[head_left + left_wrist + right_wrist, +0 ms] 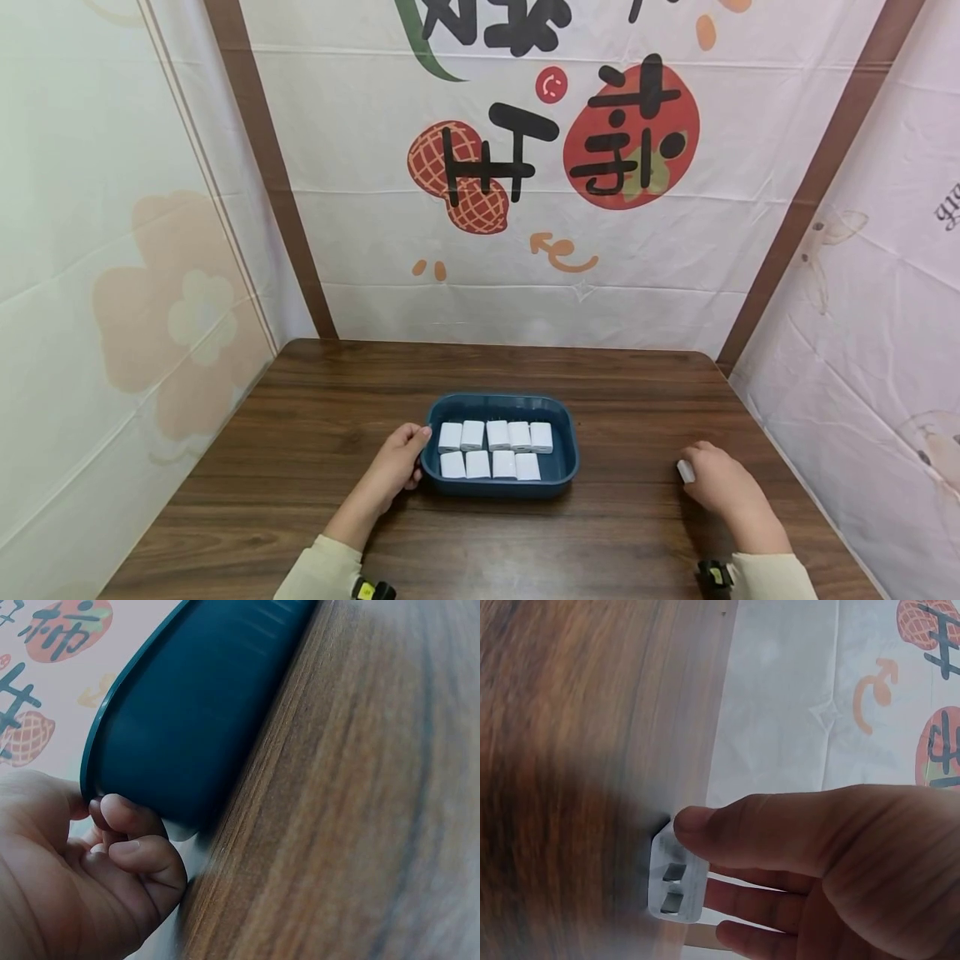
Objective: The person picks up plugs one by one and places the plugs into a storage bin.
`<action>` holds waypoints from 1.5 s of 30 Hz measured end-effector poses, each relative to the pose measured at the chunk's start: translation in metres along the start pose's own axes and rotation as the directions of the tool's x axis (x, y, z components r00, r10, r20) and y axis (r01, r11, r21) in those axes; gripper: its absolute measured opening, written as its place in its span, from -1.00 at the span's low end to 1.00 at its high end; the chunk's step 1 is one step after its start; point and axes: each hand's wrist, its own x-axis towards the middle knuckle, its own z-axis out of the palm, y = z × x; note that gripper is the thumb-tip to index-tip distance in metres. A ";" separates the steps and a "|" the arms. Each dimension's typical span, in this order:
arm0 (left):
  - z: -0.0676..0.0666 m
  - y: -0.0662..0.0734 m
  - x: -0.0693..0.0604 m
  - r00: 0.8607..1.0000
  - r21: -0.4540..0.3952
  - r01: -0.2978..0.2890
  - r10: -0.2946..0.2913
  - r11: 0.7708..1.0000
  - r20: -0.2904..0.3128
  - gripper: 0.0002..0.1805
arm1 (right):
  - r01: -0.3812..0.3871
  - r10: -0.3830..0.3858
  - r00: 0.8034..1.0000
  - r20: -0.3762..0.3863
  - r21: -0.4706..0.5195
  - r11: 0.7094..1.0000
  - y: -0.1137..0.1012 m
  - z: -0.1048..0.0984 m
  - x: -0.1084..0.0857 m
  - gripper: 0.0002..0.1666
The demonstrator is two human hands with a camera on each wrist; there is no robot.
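My left hand [400,463] grips the left end of a dark blue tray [567,450], thumb at the rim and fingers curled below it. In the left wrist view, the tray's outer wall [180,712] rises from the table beside the curled fingers [150,855]. Inside the tray, several white blocks [497,434] lie in two rows. Well to the right, my right hand [720,481] pinches one white two-port charger block [676,877] low at the tabletop. Two rectangular openings show on its face in the right wrist view; the thumb covers one end.
The brown wood-grain table [337,383] carries the tray near its middle. Behind it hangs a white printed curtain [360,283], with more white cloth along the left and right sides.
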 end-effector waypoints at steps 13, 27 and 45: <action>0.001 0.001 -0.001 1.000 0.003 -0.001 0.001 1.000 -0.003 -0.62 | -0.015 0.015 1.000 0.010 0.002 1.000 0.004 0.003 0.000 -0.58; 0.000 0.001 -0.001 1.000 0.015 0.004 -0.004 1.000 -0.003 -0.62 | 0.008 -0.008 1.000 -0.016 0.015 1.000 -0.002 -0.003 0.001 -0.59; 0.000 -0.001 0.001 1.000 0.008 -0.002 0.002 1.000 -0.003 -0.63 | 0.104 -0.103 0.990 -0.094 0.010 0.995 -0.022 -0.011 0.007 -0.56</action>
